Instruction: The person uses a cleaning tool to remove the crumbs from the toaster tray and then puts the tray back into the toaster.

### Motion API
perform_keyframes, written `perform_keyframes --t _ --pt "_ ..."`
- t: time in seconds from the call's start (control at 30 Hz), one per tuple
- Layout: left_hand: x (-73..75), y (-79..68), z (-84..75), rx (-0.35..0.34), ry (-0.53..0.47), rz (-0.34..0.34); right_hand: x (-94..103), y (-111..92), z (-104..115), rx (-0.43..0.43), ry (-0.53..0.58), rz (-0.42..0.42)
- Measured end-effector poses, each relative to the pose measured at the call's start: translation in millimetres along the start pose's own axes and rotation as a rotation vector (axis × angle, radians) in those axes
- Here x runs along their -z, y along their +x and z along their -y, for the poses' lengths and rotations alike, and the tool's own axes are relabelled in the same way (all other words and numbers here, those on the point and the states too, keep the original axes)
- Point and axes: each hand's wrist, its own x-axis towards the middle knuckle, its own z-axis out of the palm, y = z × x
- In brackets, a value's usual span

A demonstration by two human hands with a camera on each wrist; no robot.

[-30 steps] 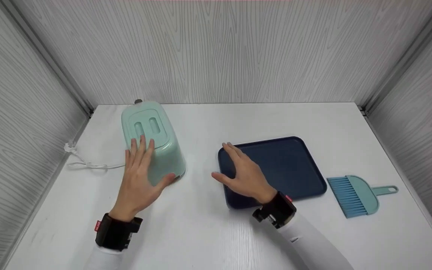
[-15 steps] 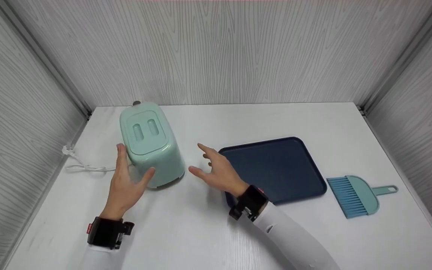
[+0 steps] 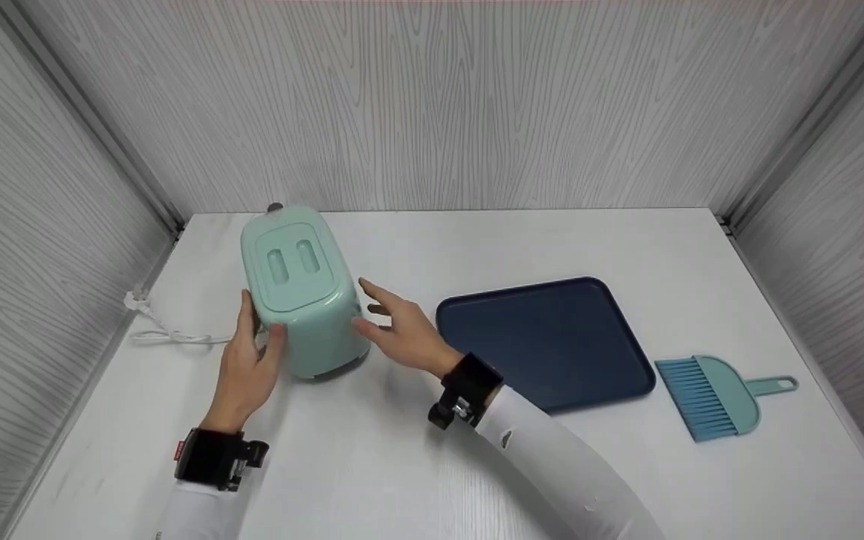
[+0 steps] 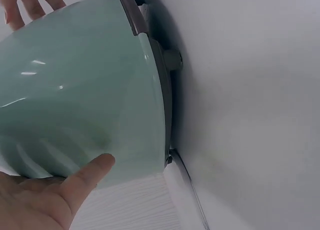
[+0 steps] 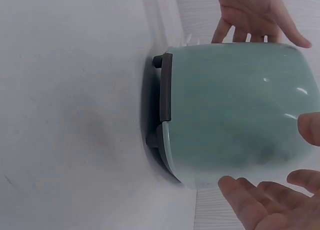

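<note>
A mint-green toaster (image 3: 293,274) with two slot shapes in its top stands on the left of the white table; dark feet (image 4: 173,60) show beneath it in the left wrist view. My left hand (image 3: 243,367) is at its left side, fingers extended along that side and thumb by the near end. Whether the left fingers press on it is unclear. On the other side, my right hand (image 3: 406,334) comes close to the toaster, with its fingers spread and slightly bent. Contact there cannot be told either. In the right wrist view both hands flank the toaster body (image 5: 235,105).
A dark blue tray (image 3: 552,345) lies right of centre, partly behind my right wrist. Farther right lies a small teal hand brush (image 3: 728,394). The toaster's white cord (image 3: 177,337) is bundled on the left. Grey wood-grain panels (image 3: 432,105) enclose the table's back and sides.
My right hand has moved left from over the tray to the toaster's right side. My left hand has come down from in front of the toaster to its left side. The toaster looks unmoved.
</note>
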Motion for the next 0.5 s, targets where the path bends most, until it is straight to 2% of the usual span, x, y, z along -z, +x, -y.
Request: perform_keyframes --t 0.17,0.37,0.5 --pt "-4.1 0.2 -1.6 0.009 0.018 -0.038 -6.4 3.9 0.9 0.038 -0.018 0.015" --pt "-11.0 1.5 -4.0 0.003 0.032 -0.066 -1.0 2.1 -1.2 0.053 -0.036 0.034" --pt "-14.9 2.9 -7.9 -0.011 0.025 -0.056 2.6 -1.3 -3.1 0.041 -0.021 0.029"
